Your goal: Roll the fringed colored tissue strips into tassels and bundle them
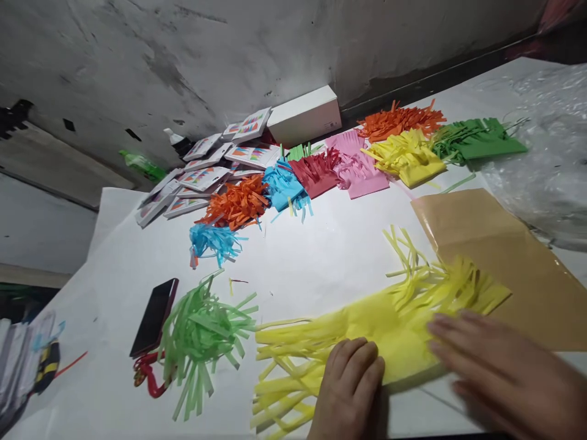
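A sheet of yellow tissue paper (380, 324), cut into fringes at its left end and along its far right part, lies spread before me. My left hand (351, 388) rests at its near edge with fingers curled together over the paper; the thumb is hidden. Smeared by motion, my right hand (499, 360) stretches its fingers flat at the paper's right part. Left of the yellow sheet is a light green tissue tassel (202, 333), its strips fanned out.
Folded fringed bundles, including a pink bundle (360, 171) and a dark green bundle (488, 139), line the back. Printed packs (204, 178) and a white box (305, 115) stand behind. A phone (153, 318) lies left, brown paper (495, 244) right, clear plastic (545, 159) beyond.
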Demonstrator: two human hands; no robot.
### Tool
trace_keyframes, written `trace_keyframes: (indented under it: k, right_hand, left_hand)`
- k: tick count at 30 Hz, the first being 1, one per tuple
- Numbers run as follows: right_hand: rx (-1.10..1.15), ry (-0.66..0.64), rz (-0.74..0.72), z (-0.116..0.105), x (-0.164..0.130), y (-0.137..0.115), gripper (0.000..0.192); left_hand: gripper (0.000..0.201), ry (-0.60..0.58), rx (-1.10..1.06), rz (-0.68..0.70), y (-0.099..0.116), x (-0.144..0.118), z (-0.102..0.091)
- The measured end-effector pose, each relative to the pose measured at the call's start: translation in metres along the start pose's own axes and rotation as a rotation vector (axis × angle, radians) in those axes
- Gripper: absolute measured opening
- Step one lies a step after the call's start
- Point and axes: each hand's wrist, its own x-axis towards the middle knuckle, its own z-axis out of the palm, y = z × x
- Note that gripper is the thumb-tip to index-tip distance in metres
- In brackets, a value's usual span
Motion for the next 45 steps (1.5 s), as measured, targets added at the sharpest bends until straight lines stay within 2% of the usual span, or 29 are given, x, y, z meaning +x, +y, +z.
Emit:
trace_keyframes:
  k: [1,3,6,12,16,18,22,24,27,30,33,35,37,42,44,45]
  right_hand:
    - [-0.007,-0.084,-0.106,0.013,0.006,-0.008,0.045]
    - [0.014,-0.091,-0.179,0.032,0.014,-0.018,0.04]
    - [0.163,-0.014,-0.09,0.039,0.017,-0.023,0.032]
    - [0.418,-0.208,0.144,0.029,0.017,-0.022,0.018]
    - [0.444,-0.303,0.196,0.028,0.024,-0.018,0.019]
    - [0.395,-0.281,0.204,0.027,0.028,-0.018,0.022]
    - [0.33,-0.131,0.144,0.026,0.032,-0.021,0.022]
    - [0.298,-0.103,0.084,0.03,0.031,-0.022,0.017]
    - [0.275,-0.038,0.019,0.037,0.027,-0.022,0.021]
    - [0.317,-0.055,0.057,0.038,0.024,-0.021,0.026]
    - [0.314,-0.232,0.208,0.035,0.028,-0.017,0.019]
    - [0.24,-0.283,0.284,0.036,0.033,-0.013,0.021]
    - [0.135,-0.298,0.291,0.038,0.039,-0.008,0.022]
    - [-0.211,-0.214,0.282,0.041,0.053,-0.002,0.024]
    - [-0.327,-0.136,0.201,0.038,0.056,-0.005,0.023]
    - [-0.331,-0.083,0.134,0.037,0.056,-0.008,0.029]
  left_hand:
    - [0.026,0.004,-0.009,-0.007,0.001,0.0,0.0]
    - [0.022,0.014,-0.031,-0.026,0.005,0.0,-0.001]
    - [0.017,0.015,-0.058,-0.063,0.011,-0.003,-0.003]
    - [0.016,0.014,-0.132,-0.154,0.018,-0.005,-0.009]
    - [0.017,0.008,-0.163,-0.201,0.019,0.003,-0.012]
    - [0.012,0.01,-0.152,-0.206,0.021,0.006,-0.011]
    - [0.02,0.067,-0.096,-0.27,0.024,0.005,0.0]
    - [0.027,0.106,-0.099,-0.293,0.024,0.002,0.008]
    - [0.029,0.108,-0.132,-0.276,0.02,-0.003,0.014]
    - [0.027,0.107,-0.174,-0.24,0.016,-0.007,0.013]
    - [0.026,0.044,-0.205,-0.319,0.011,-0.005,0.007]
    - [0.024,-0.028,-0.173,-0.444,0.007,0.002,0.003]
    - [0.02,-0.126,-0.115,-0.547,0.003,0.015,-0.001]
    - [0.02,-0.394,0.074,-0.668,-0.006,0.05,-0.006]
    - [0.019,-0.452,0.108,-0.695,-0.006,0.057,-0.005]
    - [0.018,-0.466,0.115,-0.701,-0.006,0.059,-0.005]
